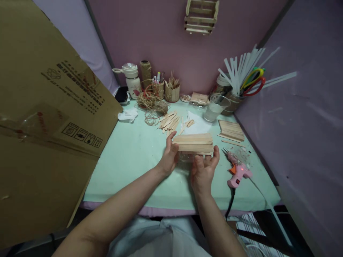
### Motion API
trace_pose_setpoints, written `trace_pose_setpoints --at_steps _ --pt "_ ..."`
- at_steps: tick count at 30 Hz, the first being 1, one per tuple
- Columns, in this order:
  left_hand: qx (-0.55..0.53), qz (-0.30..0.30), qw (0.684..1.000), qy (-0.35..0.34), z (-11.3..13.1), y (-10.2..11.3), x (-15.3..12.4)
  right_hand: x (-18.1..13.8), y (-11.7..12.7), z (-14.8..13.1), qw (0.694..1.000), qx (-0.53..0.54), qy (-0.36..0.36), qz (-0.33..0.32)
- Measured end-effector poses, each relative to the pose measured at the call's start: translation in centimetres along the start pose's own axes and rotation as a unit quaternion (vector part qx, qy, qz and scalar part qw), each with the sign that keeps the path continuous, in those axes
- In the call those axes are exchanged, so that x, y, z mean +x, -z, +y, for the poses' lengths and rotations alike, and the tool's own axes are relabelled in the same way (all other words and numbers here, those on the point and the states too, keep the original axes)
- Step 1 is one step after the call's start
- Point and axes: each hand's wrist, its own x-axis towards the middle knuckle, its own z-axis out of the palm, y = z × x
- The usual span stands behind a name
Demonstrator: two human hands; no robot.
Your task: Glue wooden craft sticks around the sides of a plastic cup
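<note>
Both my hands hold a panel of wooden craft sticks (193, 142), laid side by side, above the middle of the table. My left hand (170, 155) grips its left end, thumb in front. At the right end and lower edge, my right hand (204, 169) has its fingers curled against the panel. Something clear, perhaps plastic, shows just below the sticks; I cannot make out what it is. To the right lies a pink hot glue gun (239, 171) with a small light glowing. Beyond the panel is a loose pile of craft sticks (169, 122).
A neat stack of craft sticks (230, 130) lies at right. Behind stand a plastic cup (214, 107), a holder with glue sticks and scissors (235, 101), tangled twine (152, 105) and a white bottle (132, 84). A large cardboard sheet (50, 125) walls the left side.
</note>
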Motion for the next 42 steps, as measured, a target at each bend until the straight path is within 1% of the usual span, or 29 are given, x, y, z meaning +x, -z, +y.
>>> trace_pose_setpoints --at_steps 4,7,10,14,19,25,33,37,40,42 --pt "0.03 0.003 1.0 0.009 -0.2 0.3 0.1 -0.1 0.1 0.3 1.0 -0.014 0.015 -0.005" --pt "0.057 0.019 0.998 0.003 -0.2 0.4 0.2 -0.1 0.2 0.5 0.999 -0.032 0.031 -0.016" --pt "0.06 0.031 0.998 0.0 -0.1 0.2 0.1 -0.1 0.3 0.6 0.998 -0.054 0.037 -0.024" --pt "0.068 0.023 0.997 -0.01 0.0 0.2 0.0 -0.2 0.3 0.5 0.996 -0.066 0.044 -0.03" --pt "0.084 0.01 0.996 -0.023 -0.2 0.4 -0.1 -0.2 0.3 0.3 0.997 -0.053 0.041 -0.028" --pt "0.027 0.002 1.0 -0.007 0.3 -0.4 -0.1 -0.1 0.5 0.3 0.998 -0.049 0.043 -0.007" --pt "0.023 0.013 1.0 -0.005 0.2 -0.6 -0.1 -0.2 0.2 0.0 0.998 -0.05 0.046 -0.006" --pt "0.021 0.023 0.999 0.017 0.3 -0.7 -0.1 -0.1 0.4 -1.0 0.993 -0.106 0.059 0.004" --pt "0.029 0.055 0.998 0.023 0.8 -0.6 0.2 0.2 0.9 -2.2 0.976 -0.187 0.113 0.012" --pt "0.04 0.087 0.995 0.006 1.1 -0.3 0.4 0.4 1.4 -2.9 0.954 -0.254 0.157 0.012"
